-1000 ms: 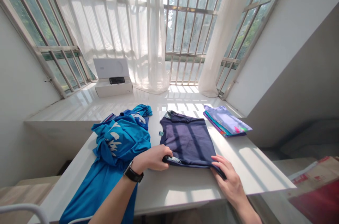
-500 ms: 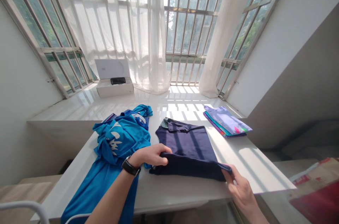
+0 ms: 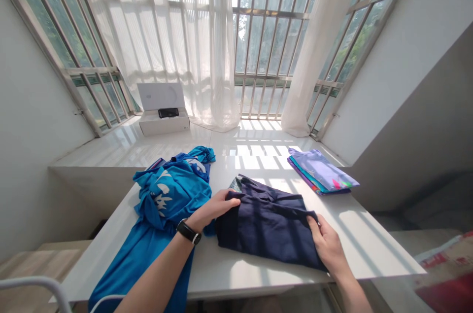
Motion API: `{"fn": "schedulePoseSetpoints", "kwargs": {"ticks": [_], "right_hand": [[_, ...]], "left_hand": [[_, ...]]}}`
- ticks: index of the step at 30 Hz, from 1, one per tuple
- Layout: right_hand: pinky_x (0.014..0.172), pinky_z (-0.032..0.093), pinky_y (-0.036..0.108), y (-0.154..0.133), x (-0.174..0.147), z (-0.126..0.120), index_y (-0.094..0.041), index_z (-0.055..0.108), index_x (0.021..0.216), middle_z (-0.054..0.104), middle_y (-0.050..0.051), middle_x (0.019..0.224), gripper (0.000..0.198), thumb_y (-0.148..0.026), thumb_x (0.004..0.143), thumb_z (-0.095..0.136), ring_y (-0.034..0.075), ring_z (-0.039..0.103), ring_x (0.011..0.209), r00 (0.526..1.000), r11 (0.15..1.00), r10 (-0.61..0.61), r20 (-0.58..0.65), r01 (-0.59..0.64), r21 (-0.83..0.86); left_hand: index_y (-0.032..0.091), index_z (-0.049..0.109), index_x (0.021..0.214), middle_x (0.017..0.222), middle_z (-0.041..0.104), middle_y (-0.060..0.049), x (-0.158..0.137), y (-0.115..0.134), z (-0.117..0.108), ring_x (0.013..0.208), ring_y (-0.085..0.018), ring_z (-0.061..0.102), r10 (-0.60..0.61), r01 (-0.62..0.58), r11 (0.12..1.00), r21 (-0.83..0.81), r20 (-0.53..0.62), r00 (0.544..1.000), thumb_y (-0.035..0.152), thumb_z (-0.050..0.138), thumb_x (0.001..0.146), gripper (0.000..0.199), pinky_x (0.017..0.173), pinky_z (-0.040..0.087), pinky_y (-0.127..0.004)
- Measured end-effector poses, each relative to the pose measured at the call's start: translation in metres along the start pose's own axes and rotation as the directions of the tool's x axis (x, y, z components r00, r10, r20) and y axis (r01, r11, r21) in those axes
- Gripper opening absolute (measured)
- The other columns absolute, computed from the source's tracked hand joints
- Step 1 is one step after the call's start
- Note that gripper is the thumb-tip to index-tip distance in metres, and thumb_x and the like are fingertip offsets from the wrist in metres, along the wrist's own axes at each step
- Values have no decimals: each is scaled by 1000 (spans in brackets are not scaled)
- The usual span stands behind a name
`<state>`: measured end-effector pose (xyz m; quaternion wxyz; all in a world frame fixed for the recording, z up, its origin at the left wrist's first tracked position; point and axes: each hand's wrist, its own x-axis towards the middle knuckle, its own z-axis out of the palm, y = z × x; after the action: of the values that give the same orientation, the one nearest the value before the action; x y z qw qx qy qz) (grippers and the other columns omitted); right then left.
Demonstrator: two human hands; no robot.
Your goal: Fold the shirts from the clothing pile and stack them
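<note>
A dark navy garment (image 3: pixel 269 234), folded into a rough rectangle, lies on the white table (image 3: pixel 214 273) before me. A patterned grey-green patch (image 3: pixel 236 184) shows at its far left corner. My left hand (image 3: pixel 218 207), with a black watch on the wrist, pinches the left end of its folded edge. The right end of that edge is between the thumb and fingers of my right hand (image 3: pixel 328 241). Left of the garment, a crumpled blue shirt (image 3: pixel 173 194) with a white print reaches under my left forearm and over the near table edge.
A stack of folded clothes (image 3: pixel 321 170), lilac on top, sits at the table's right. An opened white box (image 3: pixel 164 123) holding a black device (image 3: pixel 168 113) stands on the window ledge. Sheer curtains (image 3: pixel 185 56) hang before barred windows. A grey tube (image 3: pixel 37 282) curves at lower left.
Both hands have carried the near edge of the navy garment away from me, folding it over the far part. The garment is now shorter front to back.
</note>
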<state>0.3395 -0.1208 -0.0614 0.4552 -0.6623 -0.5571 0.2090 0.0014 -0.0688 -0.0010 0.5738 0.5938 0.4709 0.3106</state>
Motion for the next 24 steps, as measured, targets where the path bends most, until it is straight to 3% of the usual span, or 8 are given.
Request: {"fn": "schedulePoseSetpoints", "kwargs": {"ticks": [3,8,13,17,20,24], "right_hand": [[65,51,29,14,3,4,-22,64,88,68,2,72,44,-65,88,55,21,64,70,999,996,11,30,-13,87],[75,56,32,20,3,6,-20,67,94,75,7,86,46,-65,84,62,24,71,80,996,982,4,87,-21,190],[74,59,32,9,-3,5,-20,69,97,77,8,89,49,-66,83,63,26,73,83,998,962,-1,68,-18,274],[60,54,31,0,12,2,-19,69,105,75,5,74,53,-67,84,60,24,70,68,999,957,36,16,-39,288],[57,50,31,-4,40,0,-19,69,100,74,4,69,52,-67,82,59,24,68,63,999,975,41,9,-42,220],[64,50,34,-1,71,6,-22,67,81,74,6,66,44,-65,76,59,27,69,67,1000,1000,14,-13,-15,-19]], "left_hand": [[15,65,103,90,69,-3,6,-9,-2,86,-22,64,30,-28,997,76,-31,999,42,66,82,34,74,49,-30],[16,65,114,107,71,-6,3,-12,-9,98,-25,63,140,-183,951,251,182,973,34,76,74,45,84,51,-31],[17,70,108,106,73,-6,-6,2,-8,100,-25,64,170,-211,960,184,218,961,40,66,85,33,87,52,-32],[17,69,113,110,73,-7,6,19,-10,102,-25,65,224,-234,969,85,108,968,53,60,91,43,86,52,-31],[16,69,100,96,72,-7,35,21,-13,90,-24,65,298,-278,913,299,-22,954,54,57,93,40,78,50,-30],[18,62,74,71,63,-4,75,-2,-11,77,-23,63,276,-61,764,643,-240,931,48,54,95,37,69,42,-29]]}}
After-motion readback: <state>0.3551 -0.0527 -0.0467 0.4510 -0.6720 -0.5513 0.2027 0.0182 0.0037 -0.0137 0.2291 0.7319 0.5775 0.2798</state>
